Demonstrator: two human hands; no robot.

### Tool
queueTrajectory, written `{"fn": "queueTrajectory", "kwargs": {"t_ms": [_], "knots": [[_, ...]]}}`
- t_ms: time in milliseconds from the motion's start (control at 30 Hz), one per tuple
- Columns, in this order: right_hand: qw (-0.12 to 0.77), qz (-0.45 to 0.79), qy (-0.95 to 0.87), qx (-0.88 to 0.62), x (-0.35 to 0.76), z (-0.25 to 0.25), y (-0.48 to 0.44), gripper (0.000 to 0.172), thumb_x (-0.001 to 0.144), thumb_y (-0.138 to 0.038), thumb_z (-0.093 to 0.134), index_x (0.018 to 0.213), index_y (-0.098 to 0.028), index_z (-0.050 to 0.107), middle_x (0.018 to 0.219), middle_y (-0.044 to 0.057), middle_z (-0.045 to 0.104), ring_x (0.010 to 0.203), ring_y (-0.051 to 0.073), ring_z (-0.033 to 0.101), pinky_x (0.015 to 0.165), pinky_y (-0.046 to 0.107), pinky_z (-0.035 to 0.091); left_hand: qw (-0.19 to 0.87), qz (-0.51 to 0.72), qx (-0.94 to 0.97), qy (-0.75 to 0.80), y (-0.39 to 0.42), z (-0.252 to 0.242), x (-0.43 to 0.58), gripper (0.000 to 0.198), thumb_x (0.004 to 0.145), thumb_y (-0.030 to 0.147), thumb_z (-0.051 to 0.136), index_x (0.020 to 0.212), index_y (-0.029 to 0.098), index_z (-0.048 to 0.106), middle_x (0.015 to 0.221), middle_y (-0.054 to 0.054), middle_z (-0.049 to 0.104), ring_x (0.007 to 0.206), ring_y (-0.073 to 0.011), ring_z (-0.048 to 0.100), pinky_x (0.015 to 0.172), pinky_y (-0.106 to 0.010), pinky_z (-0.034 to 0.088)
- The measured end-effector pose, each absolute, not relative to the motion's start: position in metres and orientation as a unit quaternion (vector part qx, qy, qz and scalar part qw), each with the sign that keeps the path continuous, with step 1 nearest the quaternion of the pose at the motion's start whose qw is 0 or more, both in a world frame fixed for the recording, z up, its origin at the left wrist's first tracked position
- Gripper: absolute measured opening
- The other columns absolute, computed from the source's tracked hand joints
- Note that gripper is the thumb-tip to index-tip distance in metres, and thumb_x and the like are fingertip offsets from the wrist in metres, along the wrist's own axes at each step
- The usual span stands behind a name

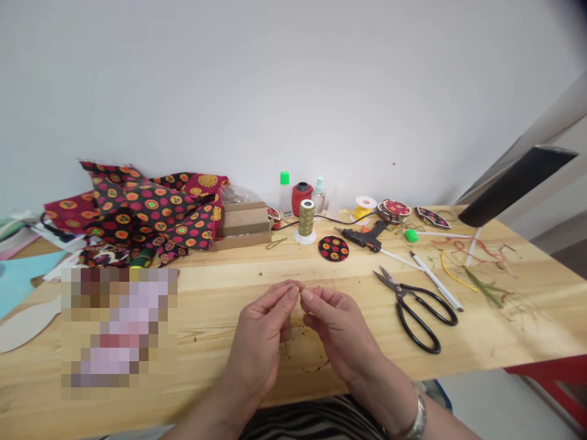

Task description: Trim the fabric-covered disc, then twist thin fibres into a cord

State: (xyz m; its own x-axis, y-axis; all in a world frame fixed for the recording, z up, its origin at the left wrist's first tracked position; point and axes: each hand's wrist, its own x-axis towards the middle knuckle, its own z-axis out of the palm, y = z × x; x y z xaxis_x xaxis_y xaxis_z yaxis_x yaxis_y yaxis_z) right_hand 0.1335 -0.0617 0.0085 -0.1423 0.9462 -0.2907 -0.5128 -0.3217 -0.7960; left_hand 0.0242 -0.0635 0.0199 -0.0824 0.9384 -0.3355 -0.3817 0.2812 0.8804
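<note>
My left hand point(263, 333) and my right hand point(342, 333) meet above the middle of the wooden table point(206, 342), close to its front edge. Thumb and forefinger of each hand are pinched together, and the fingertips touch at one spot. What they pinch is too small to make out; it may be a thin thread. A silver bracelet point(418, 418) sits on my right wrist. The nearest things are the black-handled scissors point(415, 302) to the right and a round patterned fabric disc point(333, 248) behind the hands.
A pile of red and black patterned fabric point(147, 211) lies at the back left beside a wooden block point(243, 225). A spool of green thread point(306, 220), small bottles point(285, 192), a black glue gun point(364, 237), white pens point(435, 281) and cord scraps point(481, 278) fill the back right. A black lamp head point(513, 183) overhangs the right edge.
</note>
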Motion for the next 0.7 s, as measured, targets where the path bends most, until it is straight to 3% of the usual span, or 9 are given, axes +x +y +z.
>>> {"fn": "queueTrajectory", "kwargs": {"t_ms": [433, 700], "knots": [[0.506, 0.726, -0.219, -0.411, 0.1319, 0.0101, -0.0615, 0.025, 0.058, -0.033, 0.077, 0.059, -0.013, 0.061, 0.057, -0.005, 0.045, 0.055, 0.008, 0.034, 0.054, 0.023, 0.027, 0.605, 0.536, 0.274, 0.521, -0.0641, 0.0167, 0.0256, 0.032, 0.055, 0.037, 0.079, 0.077, 0.014, 0.074, 0.045, 0.007, 0.041, 0.043, -0.0053, 0.028, 0.038, -0.020, 0.022], [0.511, 0.714, -0.219, -0.425, 0.1315, 0.0086, -0.0607, 0.024, 0.059, -0.032, 0.077, 0.062, -0.012, 0.063, 0.058, -0.003, 0.047, 0.056, 0.008, 0.036, 0.054, 0.022, 0.028, 0.613, 0.544, 0.272, 0.504, -0.0638, 0.0099, 0.0240, 0.025, 0.061, 0.032, 0.077, 0.078, 0.014, 0.074, 0.048, 0.008, 0.037, 0.045, -0.0043, 0.026, 0.039, -0.016, 0.021]]}}
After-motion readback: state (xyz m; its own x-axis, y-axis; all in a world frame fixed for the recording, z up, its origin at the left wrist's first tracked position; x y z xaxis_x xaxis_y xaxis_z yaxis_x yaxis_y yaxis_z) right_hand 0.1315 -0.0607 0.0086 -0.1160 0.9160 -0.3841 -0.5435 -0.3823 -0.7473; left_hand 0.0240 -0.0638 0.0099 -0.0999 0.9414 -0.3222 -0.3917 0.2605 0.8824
